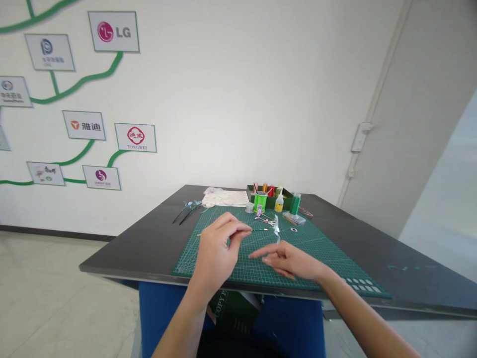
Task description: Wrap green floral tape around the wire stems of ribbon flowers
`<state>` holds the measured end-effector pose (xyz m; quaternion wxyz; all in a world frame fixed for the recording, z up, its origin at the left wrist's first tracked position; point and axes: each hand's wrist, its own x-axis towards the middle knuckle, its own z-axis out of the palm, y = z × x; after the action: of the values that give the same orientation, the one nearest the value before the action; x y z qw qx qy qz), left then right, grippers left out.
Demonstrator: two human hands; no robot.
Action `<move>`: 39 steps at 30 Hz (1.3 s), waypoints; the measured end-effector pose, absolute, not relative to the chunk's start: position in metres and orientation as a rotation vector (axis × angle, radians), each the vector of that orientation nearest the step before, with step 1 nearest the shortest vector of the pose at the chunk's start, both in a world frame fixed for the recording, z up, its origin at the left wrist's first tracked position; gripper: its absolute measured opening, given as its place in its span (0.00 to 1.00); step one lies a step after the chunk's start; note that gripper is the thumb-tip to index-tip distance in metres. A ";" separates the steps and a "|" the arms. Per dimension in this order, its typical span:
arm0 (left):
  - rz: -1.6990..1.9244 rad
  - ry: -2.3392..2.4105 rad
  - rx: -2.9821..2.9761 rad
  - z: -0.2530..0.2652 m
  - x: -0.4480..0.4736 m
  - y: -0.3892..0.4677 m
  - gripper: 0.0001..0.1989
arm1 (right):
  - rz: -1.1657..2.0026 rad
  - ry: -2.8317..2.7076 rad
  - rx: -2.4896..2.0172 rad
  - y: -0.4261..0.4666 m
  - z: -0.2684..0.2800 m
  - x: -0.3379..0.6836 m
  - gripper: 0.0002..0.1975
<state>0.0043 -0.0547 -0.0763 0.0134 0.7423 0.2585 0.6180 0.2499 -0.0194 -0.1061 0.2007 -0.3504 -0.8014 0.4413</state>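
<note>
My left hand (219, 244) is closed in a pinch on a thin green stem (258, 229), which lies nearly level. Its pale left tip sticks out behind the hand. Past a gold-coloured bit at the stem's right end is a small whitish-blue flower (276, 226) with a pale strip hanging down; exactly how they join is too small to tell. My right hand (292, 259) is just below the flower, over the green cutting mat (238, 268). Its index finger stretches left and the thumb is apart from it. No object shows in its fingers.
Behind are a green tray (286, 201) of thread spools, a bright green can (260, 202), a glue bottle (279, 203), a green spool (295, 204) on a clear box, and white cloth (233, 198). Blue flowers on dark stems (188, 215) lie at left on the black table (149, 248).
</note>
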 end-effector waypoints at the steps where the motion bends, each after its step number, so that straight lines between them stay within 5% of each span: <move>1: 1.930 0.820 2.317 -0.077 0.003 -0.052 0.09 | 1.261 -2.239 -0.976 -0.026 -0.111 0.251 0.26; 8: 1.921 0.913 2.316 -0.080 0.000 -0.036 0.10 | 1.316 -2.281 -0.856 -0.067 -0.104 0.251 0.23; 20: 1.795 0.840 2.427 -0.085 0.007 -0.040 0.11 | 0.717 -2.525 -0.448 -0.101 0.017 0.234 0.16; 29: 1.793 0.674 2.481 -0.082 0.013 -0.054 0.09 | 0.750 -2.364 -0.645 -0.034 0.069 0.239 0.21; 39: 1.915 0.627 2.409 -0.076 0.009 -0.062 0.10 | 1.066 -2.273 -0.821 0.032 0.036 0.243 0.20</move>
<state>0.0095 -0.0619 -0.0764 0.0005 0.7670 0.1995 0.6098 0.2432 0.0316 0.0361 0.2475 -0.3013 -0.8338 0.3909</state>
